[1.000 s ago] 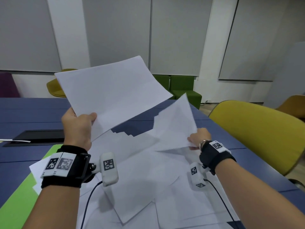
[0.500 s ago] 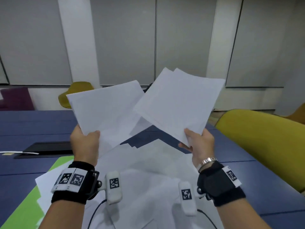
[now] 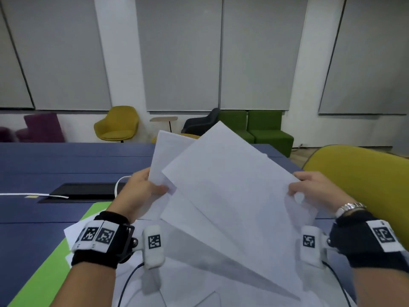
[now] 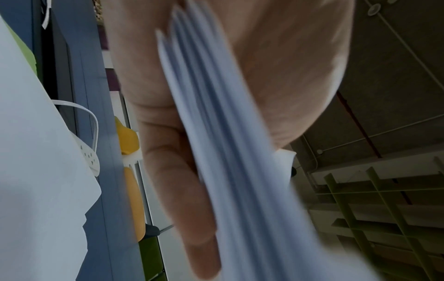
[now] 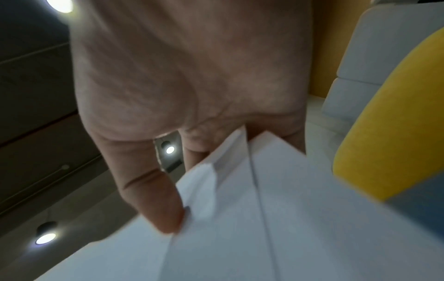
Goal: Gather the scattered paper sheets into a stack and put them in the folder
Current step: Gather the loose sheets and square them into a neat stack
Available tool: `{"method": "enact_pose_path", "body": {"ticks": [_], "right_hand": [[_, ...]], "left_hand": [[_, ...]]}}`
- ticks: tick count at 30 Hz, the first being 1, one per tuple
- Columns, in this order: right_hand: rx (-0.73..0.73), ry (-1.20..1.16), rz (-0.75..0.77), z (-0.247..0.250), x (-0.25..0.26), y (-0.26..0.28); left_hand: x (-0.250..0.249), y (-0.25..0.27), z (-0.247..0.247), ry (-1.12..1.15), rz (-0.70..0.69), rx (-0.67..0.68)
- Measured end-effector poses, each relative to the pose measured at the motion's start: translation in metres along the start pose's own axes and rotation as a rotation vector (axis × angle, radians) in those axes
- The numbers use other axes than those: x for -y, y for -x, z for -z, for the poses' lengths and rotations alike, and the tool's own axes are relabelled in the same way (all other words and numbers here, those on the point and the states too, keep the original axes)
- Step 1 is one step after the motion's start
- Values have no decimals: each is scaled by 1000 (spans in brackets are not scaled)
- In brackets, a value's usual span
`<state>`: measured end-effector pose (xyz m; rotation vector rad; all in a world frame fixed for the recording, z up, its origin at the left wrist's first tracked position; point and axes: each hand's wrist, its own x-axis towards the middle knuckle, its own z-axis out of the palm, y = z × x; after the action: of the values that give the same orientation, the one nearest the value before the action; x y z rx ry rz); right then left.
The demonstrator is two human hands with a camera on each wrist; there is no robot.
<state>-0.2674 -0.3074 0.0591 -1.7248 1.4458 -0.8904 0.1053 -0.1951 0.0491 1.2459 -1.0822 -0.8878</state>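
- The left hand [image 3: 141,191] grips a bundle of paper sheets [image 3: 221,187] by its left edge, thumb on top; the right hand [image 3: 309,187] pinches the right edge of the front sheets, all held up above the counter [image 3: 66,160].
- Judged from this, gathering is partway: the held sheets are fanned and skewed, not yet squared into a stack.
- More loose sheets [image 3: 199,284] lie scattered on the counter below the hands, not yet collected.
- The green folder [image 3: 44,273] lies flat at the lower left, partly under those sheets; nothing has gone into it as far as can be seen.
- The left wrist view alone shows several sheet edges layered between thumb and fingers [image 4: 182,199].
- The right wrist view shows the thumb [image 5: 153,199] pressed on offset sheet corners, which the head view barely resolves.
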Motion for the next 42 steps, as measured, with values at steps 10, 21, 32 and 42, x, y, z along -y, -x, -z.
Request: {"method": "enact_pose_path", "body": {"ticks": [10,21,32,42], "right_hand": [[-252,-620,19,-2,14,14],[67,-760,-172,-14,-4,-2],[-420,-629,383,-42,31,9],[-131,-664,177,-57,-9,-8]], "left_hand": [[2,5,-10,-53,124,118],[8,2,-10,-39,96,148],[4,-1,-14,-69,-97,-55],[43,-16,-1,-18,-33,-94]]}}
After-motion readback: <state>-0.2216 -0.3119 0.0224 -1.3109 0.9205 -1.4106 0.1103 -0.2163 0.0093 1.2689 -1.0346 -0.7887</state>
